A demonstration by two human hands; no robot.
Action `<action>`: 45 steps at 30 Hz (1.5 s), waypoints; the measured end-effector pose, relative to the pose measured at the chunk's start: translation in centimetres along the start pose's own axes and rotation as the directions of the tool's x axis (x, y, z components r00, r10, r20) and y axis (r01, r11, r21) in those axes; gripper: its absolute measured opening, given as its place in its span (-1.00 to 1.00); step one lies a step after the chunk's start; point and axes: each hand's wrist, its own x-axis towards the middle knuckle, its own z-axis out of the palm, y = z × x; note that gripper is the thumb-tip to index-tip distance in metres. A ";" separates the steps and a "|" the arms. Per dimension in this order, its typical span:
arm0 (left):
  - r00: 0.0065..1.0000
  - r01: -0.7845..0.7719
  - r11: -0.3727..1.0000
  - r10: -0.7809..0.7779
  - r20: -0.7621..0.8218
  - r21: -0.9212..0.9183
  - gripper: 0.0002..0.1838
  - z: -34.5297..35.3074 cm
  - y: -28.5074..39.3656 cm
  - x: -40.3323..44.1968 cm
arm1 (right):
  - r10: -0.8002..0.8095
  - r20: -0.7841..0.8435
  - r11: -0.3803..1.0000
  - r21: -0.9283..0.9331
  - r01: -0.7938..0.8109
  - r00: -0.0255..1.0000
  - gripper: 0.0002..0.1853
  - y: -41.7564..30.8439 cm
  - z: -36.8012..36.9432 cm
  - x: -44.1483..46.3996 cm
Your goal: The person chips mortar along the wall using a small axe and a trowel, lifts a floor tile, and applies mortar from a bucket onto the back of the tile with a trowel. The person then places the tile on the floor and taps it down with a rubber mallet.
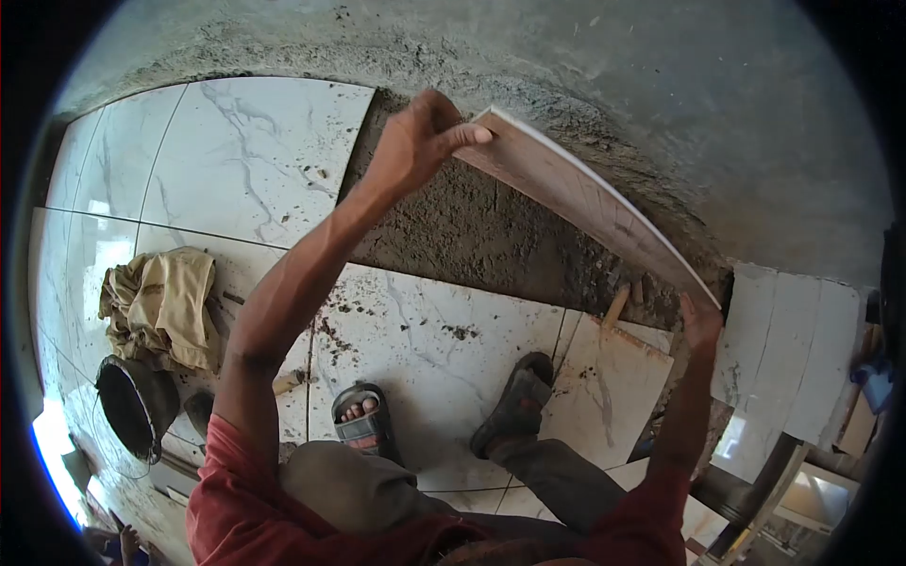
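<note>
A large floor tile [590, 209] is held up on edge between my two hands, its brownish back turned toward me. My left hand [420, 137] grips its upper left corner, with the thumb over the back. At the lower right corner, my right hand [700, 321] holds the edge; some of its fingers are hidden behind the tile. Beneath and beside the tile lies a bed of wet grey mortar [472, 231], between the wall and the laid tiles. A wooden-handled tool [615, 307] lies at the mortar's right end, close to my right hand.
White marbled tiles [255, 160] cover the floor, with mortar crumbs on them. To the left are a crumpled tan cloth [165, 302] and a black bucket [132, 406]. A rough grey wall [679, 94] runs along the far side. Wooden pieces [774, 500] stand at lower right.
</note>
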 end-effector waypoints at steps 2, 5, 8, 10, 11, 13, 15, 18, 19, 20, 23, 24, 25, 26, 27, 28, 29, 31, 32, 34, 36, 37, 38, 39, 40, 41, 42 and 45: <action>0.968 -0.218 0.975 0.221 -0.122 0.032 -0.52 1.7 -2.2 1.5 | -0.247 0.118 0.954 -0.147 0.263 0.962 -0.48 4.4 1.6 -0.6; 0.853 -0.468 0.878 0.478 -0.209 0.097 -0.46 4.0 -5.6 2.1 | -0.276 0.096 0.834 -0.470 0.287 0.957 -0.45 8.5 4.7 0.2; 0.827 -0.506 0.857 0.515 -0.226 0.103 -0.40 4.6 -6.1 2.5 | -0.454 0.142 0.656 -0.615 0.438 0.880 -0.43 10.4 2.4 2.8; 0.830 -0.464 0.871 0.492 -0.263 0.163 -0.39 4.0 -5.0 1.9 | -0.564 0.066 0.430 -0.828 0.361 0.823 -0.42 10.0 3.8 1.4; 0.841 -0.428 0.889 0.458 -0.287 0.162 -0.39 3.3 -4.4 1.8 | -0.567 -0.040 0.298 -0.941 0.159 0.823 -0.41 9.2 4.1 1.4; 0.911 -0.310 0.944 0.329 -0.249 0.113 -0.41 0.6 -2.1 0.8 | -0.569 0.098 0.424 -0.816 0.393 0.816 -0.39 8.2 5.2 0.8; 0.961 -0.195 0.980 0.200 -0.192 0.048 -0.43 -2.3 0.0 -0.3 | -0.537 0.180 0.526 -0.693 0.494 0.824 -0.37 6.7 7.9 -1.4; 0.919 -0.243 0.942 0.148 -0.365 -0.230 -0.39 -5.6 0.7 -1.0 | -0.545 0.228 0.670 -0.462 0.582 0.807 -0.38 6.2 13.3 -5.1; 0.918 -0.212 0.948 0.110 -0.380 -0.238 -0.40 -6.7 0.3 -1.3 | -0.503 0.335 0.694 -0.392 0.604 0.796 -0.44 6.0 13.9 -5.3; 0.916 -0.181 0.951 0.070 -0.396 -0.250 -0.42 -7.8 -0.2 -1.8 | -0.502 0.336 0.697 -0.389 0.603 0.797 -0.44 6.6 14.7 -5.6; 0.927 0.057 0.915 -0.196 -0.319 -0.399 -0.45 -9.7 -4.5 -2.6 | -0.424 0.216 0.727 -0.497 0.473 0.879 -0.45 10.0 20.2 -7.8; 0.922 0.052 0.915 -0.197 -0.333 -0.399 -0.45 -10.3 -6.0 -2.8 | -0.396 0.228 0.726 -0.516 0.455 0.890 -0.46 11.5 21.6 -8.0; 0.911 0.172 0.926 -0.279 -0.303 -0.338 -0.46 -10.8 -7.6 -2.9 | -0.371 0.236 0.725 -0.532 0.438 0.898 -0.47 13.1 22.3 -7.8; 0.891 0.288 0.918 -0.361 -0.276 -0.271 -0.46 -10.8 -9.1 -3.2 | -0.327 0.239 0.722 -0.561 0.405 0.914 -0.47 14.8 22.3 -7.0; 0.890 0.277 0.921 -0.353 -0.290 -0.272 -0.46 -10.5 -10.8 -3.4 | -0.286 0.242 0.717 -0.588 0.374 0.927 -0.46 16.7 22.2 -5.8; 0.863 0.251 0.939 -0.327 -0.386 -0.234 -0.47 -10.0 -12.7 -3.4 | -0.293 0.253 0.716 -0.581 0.387 0.922 -0.46 18.8 22.0 -4.5; 0.828 0.231 0.954 -0.297 -0.477 -0.193 -0.47 -9.6 -14.3 -3.4 | -0.263 0.245 0.744 -0.564 0.358 0.933 -0.45 21.0 21.4 -3.2; 0.804 0.310 0.926 -0.376 -0.460 -0.216 -0.47 -9.2 -16.5 -3.6 | -0.228 0.244 0.772 -0.545 0.328 0.943 -0.43 23.4 21.4 -2.1; 0.777 0.394 0.887 -0.461 -0.429 -0.240 -0.47 -8.8 -17.6 -3.9 | -0.205 0.217 0.746 -0.596 0.296 0.954 -0.41 24.3 21.4 -2.1; 0.767 0.404 0.884 -0.467 -0.440 -0.234 -0.51 -7.9 -20.2 -4.0 | -0.181 0.197 0.717 -0.644 0.266 0.964 -0.39 25.2 21.7 -1.7; 0.748 0.439 0.865 -0.502 -0.435 -0.244 -0.54 -7.0 -22.1 -4.5 | -0.194 0.144 0.741 -0.627 0.241 0.970 -0.51 26.1 22.0 -1.5; 0.748 0.435 0.861 -0.508 -0.427 -0.264 -0.55 -6.6 -22.2 -4.8 | -0.187 0.151 0.738 -0.630 0.240 0.971 -0.51 26.6 21.6 -0.8; 0.743 0.436 0.860 -0.510 -0.433 -0.265 -0.55 -6.3 -22.1 -4.8 | -0.168 0.165 0.713 -0.661 0.235 0.972 -0.44 26.7 21.2 0.2; 0.727 0.471 0.838 -0.545 -0.417 -0.274 -0.55 -5.9 -21.8 -4.9 | -0.148 0.176 0.685 -0.692 0.229 0.973 -0.36 26.8 20.5 1.2; 0.710 0.505 0.815 -0.579 -0.401 -0.284 -0.55 -5.5 -21.5 -5.0 | -0.144 0.181 0.683 -0.694 0.230 0.973 -0.36 26.9 19.9 2.0; 0.727 0.483 0.843 -0.538 -0.428 -0.239 -0.55 -5.1 -21.2 -5.2 | -0.123 0.198 0.706 -0.672 0.226 0.972 -0.35 26.9 19.2 2.8; 0.721 0.487 0.839 -0.542 -0.432 -0.241 -0.55 -4.6 -21.5 -5.1 | -0.101 0.215 0.728 -0.650 0.219 0.971 -0.34 27.0 19.0 3.1; 0.744 0.477 0.855 -0.515 -0.425 -0.202 -0.59 -3.7 -21.3 -5.4 | -0.105 0.096 0.713 -0.687 0.142 0.990 -0.35 26.2 19.3 2.4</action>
